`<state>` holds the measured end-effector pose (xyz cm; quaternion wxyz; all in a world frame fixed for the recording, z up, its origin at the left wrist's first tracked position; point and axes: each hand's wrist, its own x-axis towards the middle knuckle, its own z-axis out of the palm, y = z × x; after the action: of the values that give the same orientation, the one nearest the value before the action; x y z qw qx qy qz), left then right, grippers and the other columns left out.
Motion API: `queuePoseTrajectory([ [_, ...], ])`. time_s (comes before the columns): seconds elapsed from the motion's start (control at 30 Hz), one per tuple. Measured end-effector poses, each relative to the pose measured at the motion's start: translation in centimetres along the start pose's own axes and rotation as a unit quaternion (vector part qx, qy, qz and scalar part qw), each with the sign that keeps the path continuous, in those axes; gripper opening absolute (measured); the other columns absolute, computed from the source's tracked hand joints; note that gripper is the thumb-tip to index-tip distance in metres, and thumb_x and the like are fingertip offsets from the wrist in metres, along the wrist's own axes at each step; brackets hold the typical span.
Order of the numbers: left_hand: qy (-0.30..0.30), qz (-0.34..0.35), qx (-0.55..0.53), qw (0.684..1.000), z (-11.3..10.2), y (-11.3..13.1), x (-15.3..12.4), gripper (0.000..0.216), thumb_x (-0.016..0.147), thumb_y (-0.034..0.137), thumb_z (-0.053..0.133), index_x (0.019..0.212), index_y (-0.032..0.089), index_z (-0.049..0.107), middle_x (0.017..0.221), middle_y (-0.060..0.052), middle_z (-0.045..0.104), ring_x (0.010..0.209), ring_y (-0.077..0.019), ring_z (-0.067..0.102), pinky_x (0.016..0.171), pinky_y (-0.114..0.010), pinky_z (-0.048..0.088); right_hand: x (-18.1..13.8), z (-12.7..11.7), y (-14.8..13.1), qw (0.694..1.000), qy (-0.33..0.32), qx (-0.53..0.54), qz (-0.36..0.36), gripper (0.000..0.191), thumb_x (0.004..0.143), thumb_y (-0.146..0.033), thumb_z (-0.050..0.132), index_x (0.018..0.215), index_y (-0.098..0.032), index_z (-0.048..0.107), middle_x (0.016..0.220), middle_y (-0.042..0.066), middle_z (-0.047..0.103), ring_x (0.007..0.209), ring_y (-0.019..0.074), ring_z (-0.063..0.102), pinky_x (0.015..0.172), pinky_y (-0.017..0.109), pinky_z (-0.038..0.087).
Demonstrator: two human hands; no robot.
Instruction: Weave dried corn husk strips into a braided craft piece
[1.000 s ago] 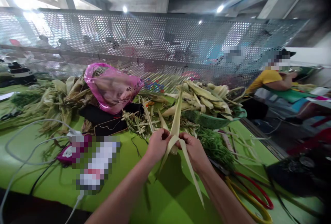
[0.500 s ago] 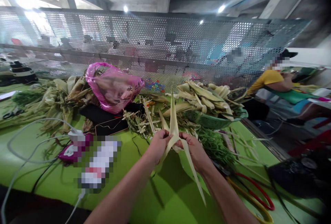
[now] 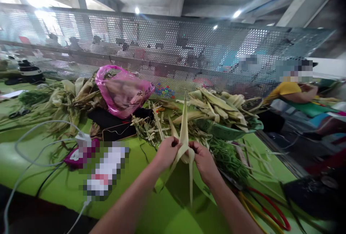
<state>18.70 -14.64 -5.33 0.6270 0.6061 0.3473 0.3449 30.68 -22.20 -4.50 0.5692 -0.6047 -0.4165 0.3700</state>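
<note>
My left hand (image 3: 167, 151) and my right hand (image 3: 202, 157) meet above the green table (image 3: 48, 176), both pinched on pale leaf strips (image 3: 185, 133). One strip points straight up between the hands. Two others hang down below them, one to the left and one nearly vertical. Both forearms reach in from the bottom edge.
A green basket (image 3: 229, 130) heaped with pale husks stands behind the hands, a pink plastic bag (image 3: 123, 91) and more husks at the back left. White cables (image 3: 35, 136) and a phone lie left. Red and yellow rings (image 3: 270, 208) lie right. A perforated metal screen (image 3: 162, 50) backs the table; a person in yellow sits far right.
The strip hanging from my right hand has swung from slanting right to nearly vertical. The view has shifted slightly; both hands keep their pinch.
</note>
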Motion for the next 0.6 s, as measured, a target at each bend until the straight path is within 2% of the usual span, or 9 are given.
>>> queuePoseTrajectory([
  [0.17, -0.001, 0.001, -0.015, 1.000, 0.4, -0.3, 0.3, 0.006, 0.077, 0.021, 0.061, 0.074, 0.015, 0.060, 0.069, -0.002, 0.061, 0.061, -0.0115, 0.053, 0.058, -0.022, 0.040, 0.2, -0.3, 0.3, 0.998, -0.038, 0.041, 0.017, 0.023, 0.069, -0.036, 0.074, 0.081, -0.018, 0.065, 0.071, -0.001, 0.062, 0.062, 0.0138, 0.051, 0.061, 0.026, 0.041],
  [0.3, 0.006, -0.046, -0.070, 0.996, 0.6, -0.5, 0.6, 0.011, 0.075, 0.023, 0.063, 0.071, 0.016, 0.055, 0.062, 0.000, 0.057, 0.055, -0.0110, 0.050, 0.054, -0.023, 0.038, 0.3, 0.2, -0.3, 0.996, -0.071, 0.050, 0.028, 0.022, 0.068, -0.034, 0.074, 0.079, -0.018, 0.063, 0.067, -0.003, 0.058, 0.062, 0.0134, 0.049, 0.060, 0.026, 0.040],
  [0.43, 0.038, -0.050, -0.130, 0.990, 0.3, -0.7, 1.2, 0.017, 0.069, 0.020, 0.066, 0.066, 0.017, 0.050, 0.056, 0.004, 0.051, 0.052, -0.0095, 0.048, 0.055, -0.022, 0.039, -0.2, 0.9, -1.5, 0.996, -0.068, 0.055, 0.027, 0.020, 0.069, -0.034, 0.074, 0.075, -0.020, 0.060, 0.069, -0.003, 0.056, 0.063, 0.0135, 0.048, 0.061, 0.026, 0.040],
  [0.53, 0.076, -0.053, -0.154, 0.984, -0.2, -0.8, 1.9, 0.015, 0.068, 0.017, 0.063, 0.067, 0.017, 0.048, 0.054, 0.005, 0.048, 0.050, -0.0085, 0.046, 0.052, -0.021, 0.038, -0.9, -0.2, -2.4, 0.992, -0.079, 0.087, 0.047, 0.023, 0.070, -0.040, 0.074, 0.076, -0.023, 0.060, 0.072, -0.001, 0.057, 0.062, 0.0146, 0.047, 0.057, 0.027, 0.038],
  [0.6, 0.109, -0.071, -0.154, 0.980, -0.8, -0.7, 2.1, 0.012, 0.069, 0.017, 0.058, 0.069, 0.018, 0.047, 0.054, 0.006, 0.046, 0.046, -0.0086, 0.045, 0.048, -0.021, 0.037, -1.5, -2.4, -3.1, 0.995, -0.036, 0.093, 0.019, 0.033, 0.061, -0.049, 0.078, 0.069, -0.024, 0.057, 0.071, 0.002, 0.057, 0.059, 0.0162, 0.047, 0.053, 0.029, 0.035],
])
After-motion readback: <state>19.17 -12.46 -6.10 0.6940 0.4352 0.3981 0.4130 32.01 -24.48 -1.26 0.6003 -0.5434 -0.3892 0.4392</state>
